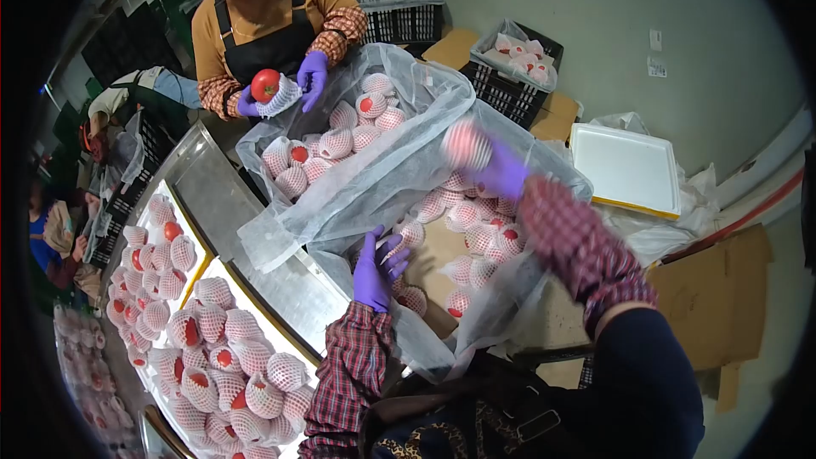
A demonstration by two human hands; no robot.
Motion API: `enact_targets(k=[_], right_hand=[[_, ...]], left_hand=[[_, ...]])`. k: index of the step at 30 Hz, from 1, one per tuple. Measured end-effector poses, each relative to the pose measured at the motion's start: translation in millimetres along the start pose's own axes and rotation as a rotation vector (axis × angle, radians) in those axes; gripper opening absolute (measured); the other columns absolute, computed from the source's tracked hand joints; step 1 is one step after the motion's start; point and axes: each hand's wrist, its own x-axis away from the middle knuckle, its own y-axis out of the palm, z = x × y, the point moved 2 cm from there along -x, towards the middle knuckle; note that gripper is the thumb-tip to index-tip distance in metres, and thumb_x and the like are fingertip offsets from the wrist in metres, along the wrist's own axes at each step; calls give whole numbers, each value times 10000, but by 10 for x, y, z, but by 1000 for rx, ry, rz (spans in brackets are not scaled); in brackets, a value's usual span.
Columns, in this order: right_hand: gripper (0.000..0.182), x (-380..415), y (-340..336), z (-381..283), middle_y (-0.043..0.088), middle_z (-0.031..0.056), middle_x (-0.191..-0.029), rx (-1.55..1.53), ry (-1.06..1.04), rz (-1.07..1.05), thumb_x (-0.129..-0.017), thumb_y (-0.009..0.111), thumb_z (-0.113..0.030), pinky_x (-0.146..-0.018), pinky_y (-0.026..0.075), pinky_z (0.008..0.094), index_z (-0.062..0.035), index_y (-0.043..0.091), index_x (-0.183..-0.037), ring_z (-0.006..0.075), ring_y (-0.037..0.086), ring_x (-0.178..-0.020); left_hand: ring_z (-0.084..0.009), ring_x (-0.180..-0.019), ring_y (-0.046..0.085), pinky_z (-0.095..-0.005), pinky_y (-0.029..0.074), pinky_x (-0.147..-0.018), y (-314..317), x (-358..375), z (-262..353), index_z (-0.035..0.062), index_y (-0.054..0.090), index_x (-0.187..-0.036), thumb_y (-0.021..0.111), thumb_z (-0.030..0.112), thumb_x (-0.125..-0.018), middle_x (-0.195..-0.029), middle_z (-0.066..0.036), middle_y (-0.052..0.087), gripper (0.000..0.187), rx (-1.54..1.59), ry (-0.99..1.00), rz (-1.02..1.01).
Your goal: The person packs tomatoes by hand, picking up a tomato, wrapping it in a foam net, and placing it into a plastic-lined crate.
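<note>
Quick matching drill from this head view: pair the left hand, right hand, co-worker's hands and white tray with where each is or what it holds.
1. left hand
2. right hand
3. co-worker's hands
4. white tray

a. slipping a foam net onto a bare red fruit
b. lying right of the boxes
c. raised, holding a netted fruit
d. open, down inside the lined box

Pairs: 1-d, 2-c, 3-a, 4-b

Count so far: two plastic-lined boxes [357,195] of netted fruit, far more than I can count. Two black crates [510,89] far side. One white tray [625,168] right. Four purple gloves [374,276].
</note>
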Motion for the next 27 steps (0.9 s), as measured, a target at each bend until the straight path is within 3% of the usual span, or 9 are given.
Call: enact_targets(k=[2,4,6,8,10,13,15,18,27], right_hand=[[359,-502,-515,-259,522,83,-1083,-46,94,183,-806,564,-110,-875,421,299,-32,448,-1136,192,513,-1016],[348,-1406,-1101,811,508,134,-1105,-1015,194,315,-836,536,-179,-823,461,281,-11,443,-1126,233,542,-978],[361,-1454,-1213,624,507,170,-1098,-1012,415,316,-846,522,-223,-768,489,263,1,447,-1119,265,566,-933],[320,-1390,-866,191,585,151,-916,-751,505,132,-856,498,-268,-607,491,217,8,524,-1014,210,607,-752],[302,-1212,-497,404,587,38,-626,-92,438,-453,-842,510,-308,-436,382,216,-52,614,-720,97,516,-499],[436,-746,-5,1599,638,95,-753,935,435,-886,-738,569,-484,-653,468,383,-61,654,-796,257,601,-688],[489,-269,49,2157,641,126,-821,1003,291,-730,-625,638,-530,-681,474,391,-76,667,-804,286,615,-755],[804,17,252,1717,545,191,-1053,1040,456,-503,-578,702,-472,-837,450,371,-41,423,-1197,308,548,-970],[720,179,542,1840,425,232,-1165,949,514,-97,-602,724,-268,-898,397,418,-38,390,-1196,394,422,-1088]], left_hand=[[-183,-839,591,-263,494,-669,9,4,-6,119,407,-1228,438,436,-878,-1030,-89,562,473,36,-24,-4],[-184,-835,591,-263,493,-669,25,10,3,119,405,-1227,434,438,-879,-1031,-87,562,473,66,-22,3],[-188,-831,591,-260,490,-675,15,26,19,119,401,-1226,424,432,-884,-1035,-87,560,464,83,-12,24],[-187,-831,591,-259,486,-680,8,28,33,116,399,-1226,417,420,-890,-1038,-87,558,454,90,-5,22],[-182,-834,590,-257,482,-687,0,21,40,110,398,-1223,408,395,-899,-1043,-89,555,432,102,7,4],[-179,-833,590,-253,482,-685,-1,19,43,109,403,-1218,405,382,-903,-1052,-90,552,417,107,0,1],[-181,-837,590,-260,486,-692,5,27,28,103,401,-1222,425,396,-891,-1073,-102,541,442,103,-13,-14],[-191,-847,584,-282,489,-703,53,42,67,105,412,-1218,438,407,-882,-1084,-103,534,452,78,-18,31],[-159,-868,568,-268,455,-744,37,58,96,101,409,-1228,395,407,-899,-1081,-80,551,450,47,-35,-35]])
